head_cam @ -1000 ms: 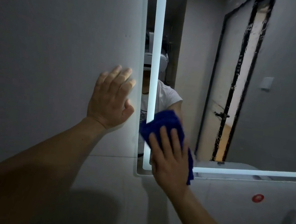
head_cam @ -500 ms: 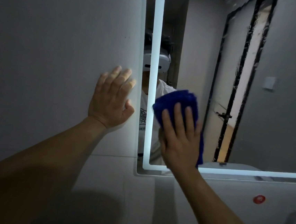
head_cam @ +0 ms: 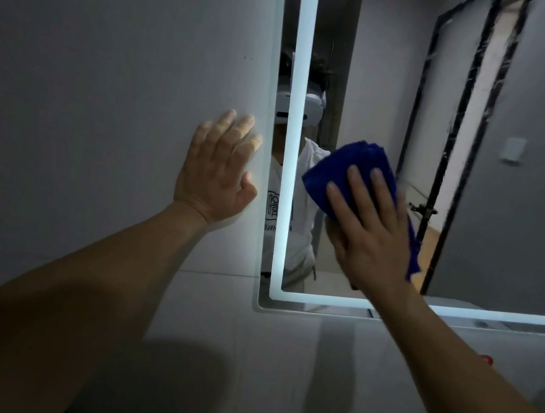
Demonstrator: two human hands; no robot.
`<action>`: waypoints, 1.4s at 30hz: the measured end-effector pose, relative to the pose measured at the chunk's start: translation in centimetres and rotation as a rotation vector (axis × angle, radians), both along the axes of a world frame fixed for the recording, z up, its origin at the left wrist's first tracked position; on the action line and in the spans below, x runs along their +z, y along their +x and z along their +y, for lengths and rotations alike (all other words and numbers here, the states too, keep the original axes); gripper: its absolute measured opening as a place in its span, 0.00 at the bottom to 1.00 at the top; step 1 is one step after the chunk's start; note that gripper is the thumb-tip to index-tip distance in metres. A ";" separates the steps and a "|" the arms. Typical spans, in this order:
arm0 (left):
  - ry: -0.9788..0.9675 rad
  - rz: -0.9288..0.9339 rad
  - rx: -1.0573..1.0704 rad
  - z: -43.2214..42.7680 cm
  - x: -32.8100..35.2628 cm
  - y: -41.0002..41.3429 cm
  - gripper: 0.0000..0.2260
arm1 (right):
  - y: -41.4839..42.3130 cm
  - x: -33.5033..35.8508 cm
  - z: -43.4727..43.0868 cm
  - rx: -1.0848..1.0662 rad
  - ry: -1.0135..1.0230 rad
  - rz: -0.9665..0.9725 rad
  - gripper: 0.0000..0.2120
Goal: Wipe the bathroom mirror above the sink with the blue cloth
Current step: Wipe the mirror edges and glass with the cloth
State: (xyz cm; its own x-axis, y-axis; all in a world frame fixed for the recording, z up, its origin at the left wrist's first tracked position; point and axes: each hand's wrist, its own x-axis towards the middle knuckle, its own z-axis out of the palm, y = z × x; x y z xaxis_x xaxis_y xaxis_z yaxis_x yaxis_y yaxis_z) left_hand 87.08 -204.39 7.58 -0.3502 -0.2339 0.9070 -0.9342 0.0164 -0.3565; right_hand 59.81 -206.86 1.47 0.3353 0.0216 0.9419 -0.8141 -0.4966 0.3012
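We press our right hand [head_cam: 372, 229] flat on the folded blue cloth [head_cam: 351, 167], fingers straight and slightly spread, holding it against the glass of the mirror [head_cam: 512, 229]. The cloth sits in the mirror's lower left part, just right of the lit strip [head_cam: 294, 141] along the left edge and above the bottom strip. Our left hand [head_cam: 218, 171] rests open on the grey wall [head_cam: 109, 90], fingers straight and close together, just left of the mirror's edge. Both forearms reach in from the near side.
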 end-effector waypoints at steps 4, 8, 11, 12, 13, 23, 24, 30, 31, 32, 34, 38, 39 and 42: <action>0.007 0.010 0.002 0.2 0.1 0.0 0.25 | 1.7 -5.0 0.4 0.049 0.051 0.071 0.29; -0.007 0.011 -0.010 0.0 0.1 0.0 0.24 | -2.2 -12.2 0.0 0.004 0.042 0.372 0.32; -0.022 -0.002 0.010 -0.1 0.2 -0.1 0.24 | -3.3 -8.6 -0.1 0.020 0.027 0.287 0.34; -0.026 -0.009 0.018 -0.1 0.2 -0.1 0.24 | -2.9 -5.9 -0.1 0.019 0.030 0.175 0.34; -0.026 -0.011 0.024 -0.2 0.1 -0.1 0.24 | -2.2 -2.7 -0.1 0.008 0.032 0.048 0.33; -0.010 0.003 0.045 -0.3 0.1 -0.1 0.25 | 0.4 -7.1 0.7 -0.002 0.099 0.093 0.35; -0.012 0.000 0.046 -0.3 0.2 -0.1 0.25 | -0.1 -8.2 0.6 -0.011 0.084 0.144 0.36; 0.010 0.017 0.052 0.1 0.1 -0.3 0.25 | 0.9 5.4 0.0 -0.002 0.046 -0.144 0.32; 0.013 0.017 0.048 0.1 0.1 -0.3 0.24 | 1.3 8.6 -0.2 -0.014 0.044 -0.224 0.32; 0.016 0.019 0.041 0.1 0.1 -0.3 0.24 | 1.6 11.0 -0.3 -0.034 0.037 -0.287 0.31; 0.021 0.025 0.026 0.0 0.1 -0.2 0.24 | 2.5 12.5 -0.1 -0.069 0.025 -0.336 0.31; 0.051 0.032 0.007 0.3 0.2 -0.3 0.25 | 3.2 4.5 0.8 -0.041 0.062 -0.199 0.35; 0.061 0.034 0.007 0.4 0.3 -0.4 0.25 | 3.1 1.7 0.9 -0.048 0.067 -0.132 0.36; 0.095 0.043 0.008 0.6 0.4 -0.4 0.25 | 2.6 -2.6 1.1 -0.067 0.072 -0.011 0.37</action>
State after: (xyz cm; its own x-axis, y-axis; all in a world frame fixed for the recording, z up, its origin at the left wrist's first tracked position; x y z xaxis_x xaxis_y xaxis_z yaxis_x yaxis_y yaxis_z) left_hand 86.69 -203.80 7.94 -0.3094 -0.3222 0.8947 -0.9487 0.0406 -0.3135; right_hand 62.46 -205.71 -1.16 0.3231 -0.0689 0.9439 -0.8495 -0.4606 0.2572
